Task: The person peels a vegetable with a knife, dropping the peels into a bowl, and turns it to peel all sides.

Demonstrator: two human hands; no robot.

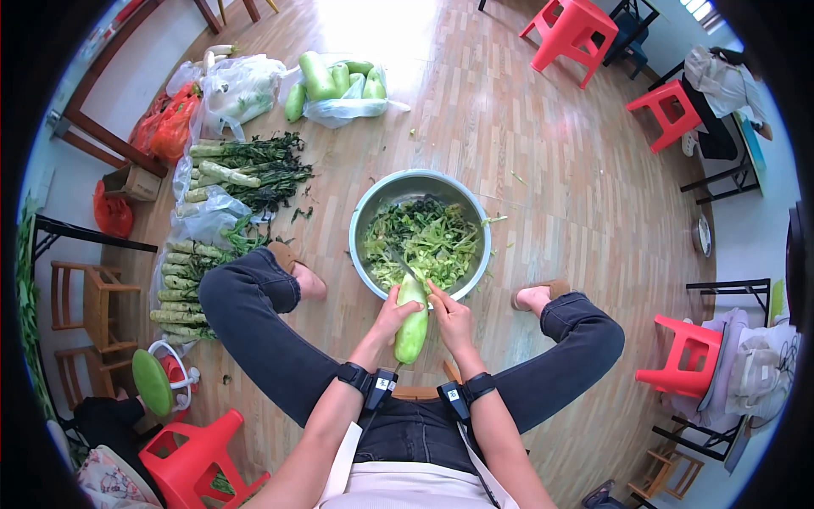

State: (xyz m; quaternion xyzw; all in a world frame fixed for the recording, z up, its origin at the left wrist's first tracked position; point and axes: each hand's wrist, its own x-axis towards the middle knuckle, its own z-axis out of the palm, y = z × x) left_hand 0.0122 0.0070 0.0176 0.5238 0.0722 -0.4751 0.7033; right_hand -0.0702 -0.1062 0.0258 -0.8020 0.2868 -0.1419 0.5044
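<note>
My left hand (393, 316) is wrapped round a pale green gourd (411, 332), which points away from me over the near rim of a large metal basin (357, 265). My right hand (450, 317) is closed beside the gourd's far end. It grips a knife (402, 261), whose thin grey blade reaches across the gourd's tip; the handle is hidden in the fingers. Green peelings and leafy scraps (424, 237) fill much of the basin. The basin stands on the floor between my feet.
Leafy stem vegetables (233, 174) lie in rows on plastic at the left. A bag of gourds (343, 106) sits beyond them. Red stools (570, 38) stand around the room. A person (721, 81) is at a table at the far right. Scraps dot the wooden floor (543, 212).
</note>
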